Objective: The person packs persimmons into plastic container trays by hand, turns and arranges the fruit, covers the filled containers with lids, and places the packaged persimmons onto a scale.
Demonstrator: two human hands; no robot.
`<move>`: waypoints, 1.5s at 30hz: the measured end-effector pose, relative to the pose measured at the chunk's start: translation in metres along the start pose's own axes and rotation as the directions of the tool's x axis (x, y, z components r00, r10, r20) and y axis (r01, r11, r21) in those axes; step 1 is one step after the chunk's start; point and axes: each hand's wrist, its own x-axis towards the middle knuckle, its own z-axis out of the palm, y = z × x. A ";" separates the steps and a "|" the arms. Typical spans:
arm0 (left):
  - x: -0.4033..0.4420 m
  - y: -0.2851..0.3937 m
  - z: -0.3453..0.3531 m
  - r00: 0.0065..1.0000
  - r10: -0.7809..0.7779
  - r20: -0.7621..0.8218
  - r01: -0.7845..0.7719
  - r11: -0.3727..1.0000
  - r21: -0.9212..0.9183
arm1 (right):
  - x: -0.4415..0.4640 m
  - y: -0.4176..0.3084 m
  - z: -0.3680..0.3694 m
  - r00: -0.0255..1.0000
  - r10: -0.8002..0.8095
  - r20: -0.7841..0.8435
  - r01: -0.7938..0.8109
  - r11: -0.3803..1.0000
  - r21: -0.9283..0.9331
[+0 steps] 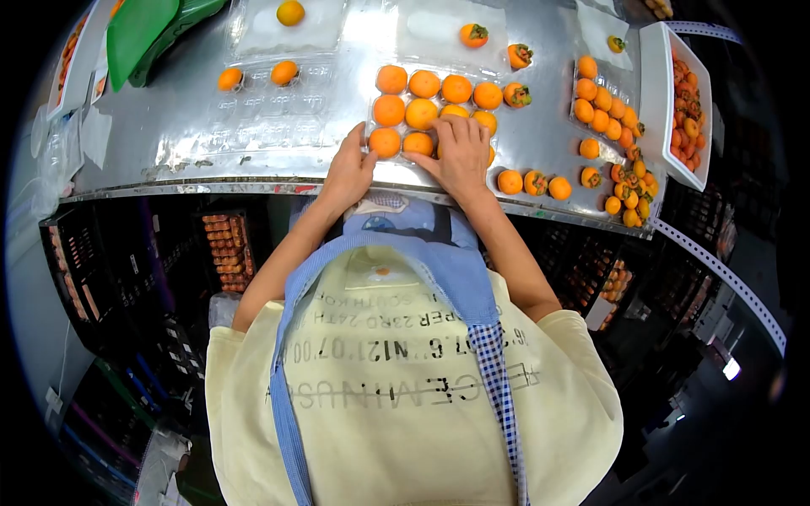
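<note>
A clear plastic tray [371, 118] near the table's front edge holds rows of orange persimmons [423, 83]. At the tray's left side is my left hand [348, 171], fingers extended along the edge and thumb close to a corner persimmon [385, 142]. My right hand [462, 158] reaches over the tray's right half, its fingers bent down around a persimmon in the front rows. The hand hides most of that fruit. Just right of the tray lie a persimmon with a green calyx [517, 94] and several loose persimmons [510, 181] along the front edge.
Another clear tray [287, 105] at left has two persimmons at its back. A smaller tray [601, 110] of fruit sits right, beside a fruit pile [631, 196]. A white box [688, 169] of persimmons stands at the right end; a green chute-like piece [139, 38] is back left.
</note>
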 end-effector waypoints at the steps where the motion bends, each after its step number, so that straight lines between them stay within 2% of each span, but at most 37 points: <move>1: 0.002 -0.002 0.003 1.000 0.002 0.001 -0.002 1.000 -0.006 | 0.007 0.010 0.001 0.999 0.029 -0.019 -0.029 1.000 0.010; 5: 0.001 0.010 0.007 0.988 -0.154 -0.004 0.148 0.955 -0.256 | 0.065 0.080 0.011 0.986 0.106 -0.126 -0.101 0.994 0.042; 6: 0.002 0.003 0.011 0.988 -0.154 -0.019 0.140 0.936 -0.322 | 0.079 0.097 0.019 0.986 0.079 -0.146 -0.082 0.997 -0.011; 8: 0.002 0.003 0.011 0.987 -0.156 -0.030 0.142 0.953 -0.267 | 0.104 0.125 0.035 0.982 0.024 -0.186 -0.046 0.992 -0.117; 9: 0.002 0.002 0.010 0.987 -0.158 -0.035 0.145 0.960 -0.240 | 0.111 0.135 0.043 0.992 0.067 -0.110 -0.079 0.992 -0.100; 10: 0.004 -0.002 0.010 0.994 -0.047 -0.098 0.044 0.998 -0.037 | 0.117 0.143 0.050 0.994 0.109 -0.032 -0.111 0.990 -0.086; 11: 0.002 -0.003 0.013 0.990 0.007 -0.143 0.003 0.998 0.068 | 0.120 0.150 0.055 0.988 0.147 0.048 -0.144 0.987 -0.074; 13: -0.007 0.035 0.007 0.969 0.119 -0.216 -0.056 0.959 0.279 | 0.126 0.160 0.056 0.992 0.110 0.059 -0.109 0.994 -0.024; 14: -0.005 0.048 0.003 0.960 0.163 -0.227 -0.085 0.943 0.321 | 0.128 0.164 0.057 0.994 0.092 0.066 -0.093 0.996 0.004; 15: -0.001 0.057 -0.001 0.940 0.235 -0.247 -0.147 0.933 0.329 | 0.129 0.162 0.051 0.979 0.189 0.080 -0.200 0.966 0.162; 17: 0.021 0.068 -0.005 0.885 0.374 -0.277 -0.271 0.898 0.347 | 0.129 0.156 0.030 0.916 0.368 0.157 -0.398 0.802 0.446; 19: 0.058 0.069 -0.003 0.847 0.365 -0.387 -0.262 0.919 0.294 | 0.125 0.166 0.017 0.903 0.408 0.137 -0.388 0.635 0.668; 21: 0.104 0.065 -0.002 0.833 0.259 -0.490 -0.129 0.950 0.283 | 0.114 0.167 -0.012 0.861 0.489 0.141 -0.377 0.428 0.821; 22: 0.124 0.064 -0.002 0.854 0.161 -0.495 -0.091 0.982 0.163 | 0.105 0.173 -0.021 0.857 0.511 0.067 -0.335 0.453 0.826; 23: 0.142 0.064 -0.002 0.871 0.063 -0.488 -0.049 0.998 0.040 | 0.096 0.181 -0.028 0.848 0.530 -0.008 -0.293 0.481 0.826; 24: 0.157 0.065 -0.001 0.883 -0.035 -0.468 -0.004 0.997 -0.083 | 0.082 0.197 -0.031 0.824 0.563 -0.054 -0.315 0.537 0.783; 27: 0.187 0.050 -0.005 0.965 -0.009 -0.260 -0.062 0.962 -0.265 | 0.042 0.224 -0.037 0.730 0.679 -0.079 -0.550 0.652 0.522; 28: 0.189 0.051 -0.005 0.973 -0.003 -0.229 -0.074 0.943 -0.326 | 0.031 0.230 -0.035 0.769 0.624 -0.140 -0.535 0.748 0.393; 30: 0.182 0.061 -0.009 0.978 0.012 -0.207 -0.082 0.938 -0.335 | 0.013 0.236 -0.032 0.844 0.487 -0.223 -0.475 0.873 0.108; 31: 0.174 0.069 -0.011 0.980 0.016 -0.198 -0.084 0.937 -0.340 | 0.013 0.222 -0.038 0.821 0.545 -0.170 -0.503 0.831 0.237; 33: 0.163 0.069 -0.019 0.992 -0.024 -0.126 0.009 0.992 -0.123 | 0.014 0.187 -0.046 0.772 0.634 -0.043 -0.543 0.693 0.473; 34: 0.157 0.067 -0.023 0.994 -0.050 -0.095 0.050 0.999 -0.010 | 0.011 0.179 -0.041 0.758 0.650 -0.048 -0.518 0.646 0.560; 35: 0.147 0.062 -0.023 0.985 0.118 -0.127 -0.116 0.993 0.028 | 0.005 0.173 -0.039 0.744 0.668 0.008 -0.536 0.590 0.604; 37: 0.120 0.054 -0.023 0.878 0.445 -0.176 -0.430 0.895 0.118 | -0.007 0.160 -0.034 0.721 0.682 0.123 -0.563 0.474 0.677; 38: 0.105 0.054 -0.028 0.900 0.424 -0.097 -0.402 0.896 0.191 | -0.012 0.153 -0.034 0.678 0.697 0.234 -0.630 0.386 0.674; 40: 0.082 0.050 -0.028 0.919 0.390 -0.058 -0.371 0.905 0.206 | -0.022 0.142 -0.035 0.578 0.682 0.449 -0.748 0.220 0.627; 41: 0.070 0.049 -0.029 0.928 0.370 -0.047 -0.352 0.911 0.215 | -0.028 0.139 -0.035 0.555 0.678 0.482 -0.769 0.197 0.608; 42: 0.055 0.055 -0.030 0.967 0.254 0.004 -0.252 0.957 0.141 | -0.032 0.135 -0.034 0.538 0.666 0.517 -0.788 0.178 0.589; 43: 0.047 0.047 -0.027 0.961 0.277 -0.004 -0.275 0.956 0.103 | -0.035 0.131 -0.031 0.528 0.640 0.559 -0.805 0.165 0.570; 44: 0.040 0.036 -0.021 0.950 0.311 -0.024 -0.307 0.946 0.105 | -0.037 0.135 -0.031 0.541 0.573 0.615 -0.825 0.223 0.518; 45: 0.040 0.019 -0.015 0.942 0.335 -0.011 -0.336 0.942 -0.002 | -0.040 0.136 -0.023 0.530 0.574 0.624 -0.830 0.201 0.520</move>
